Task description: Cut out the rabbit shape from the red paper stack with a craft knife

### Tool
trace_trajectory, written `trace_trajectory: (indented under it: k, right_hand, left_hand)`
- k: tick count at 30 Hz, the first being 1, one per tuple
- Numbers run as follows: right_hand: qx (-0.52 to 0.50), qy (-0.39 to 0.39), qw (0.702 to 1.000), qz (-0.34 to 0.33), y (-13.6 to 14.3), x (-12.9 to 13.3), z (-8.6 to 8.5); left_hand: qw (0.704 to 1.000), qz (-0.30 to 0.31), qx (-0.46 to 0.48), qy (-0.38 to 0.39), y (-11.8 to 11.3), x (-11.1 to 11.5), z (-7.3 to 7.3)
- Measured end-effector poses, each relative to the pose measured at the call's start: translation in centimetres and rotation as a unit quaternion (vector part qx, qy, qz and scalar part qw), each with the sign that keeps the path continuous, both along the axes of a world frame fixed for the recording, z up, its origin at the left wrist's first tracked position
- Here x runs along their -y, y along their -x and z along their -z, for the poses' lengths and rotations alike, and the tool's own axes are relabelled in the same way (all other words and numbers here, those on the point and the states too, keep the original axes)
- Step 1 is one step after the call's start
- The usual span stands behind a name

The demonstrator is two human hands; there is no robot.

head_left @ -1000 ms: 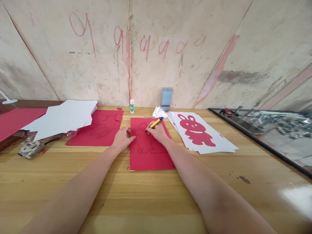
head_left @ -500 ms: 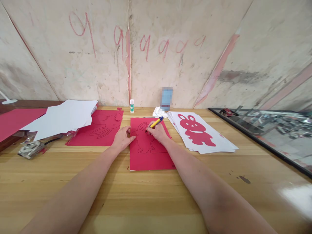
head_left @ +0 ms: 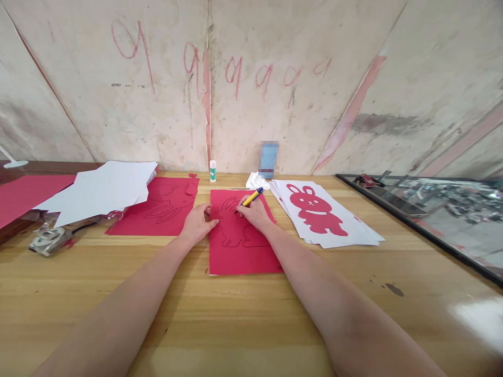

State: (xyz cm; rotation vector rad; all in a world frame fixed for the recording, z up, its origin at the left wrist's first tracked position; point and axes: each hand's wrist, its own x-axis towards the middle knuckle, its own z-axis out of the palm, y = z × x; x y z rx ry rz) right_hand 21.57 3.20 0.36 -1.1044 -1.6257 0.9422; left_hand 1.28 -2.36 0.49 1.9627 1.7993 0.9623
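A sheet of red paper point(head_left: 245, 260) lies on the wooden table, drawn with a rabbit in thin black outline. My right hand point(head_left: 253, 213) is closed round a yellow pen point(head_left: 252, 197) with a blue end, its tip at the paper near the rabbit's head and back. At the sheet's left edge rests my left hand point(head_left: 196, 225), thumb and fingers apart, the thumb tip touching the paper. Left of that hand lies another red sheet point(head_left: 129, 222) with a rabbit outline turned sideways.
White sheets point(head_left: 326, 238) bearing a red rabbit cut-out point(head_left: 314, 207) lie at right, beside a dark-framed pane point(head_left: 440, 238). A glue stick point(head_left: 212, 172), crumpled tissue point(head_left: 256, 181) and blurred blue object point(head_left: 269, 157) stand by the wall. White paper point(head_left: 106, 183) and a tape measure point(head_left: 49, 241) sit left.
Almost nothing differs. Both hands, the pen and the red sheet stay in practically the same place.
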Motion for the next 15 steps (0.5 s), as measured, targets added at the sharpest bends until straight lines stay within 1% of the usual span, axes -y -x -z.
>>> trace_trajectory:
  k: [6, 15]
  right_hand:
    - [-0.007, -0.002, 1.000, -0.008, 0.02, -0.10, 0.16]
    - [0.020, -0.016, 1.000, 0.015, -0.09, -0.13, 0.13]
  left_hand:
    - [1.000, 0.000, -0.001, -0.001, 0.06, -0.11, 0.14]
    - [1.000, -0.005, 0.000, -0.002, -0.05, -0.06, 0.10]
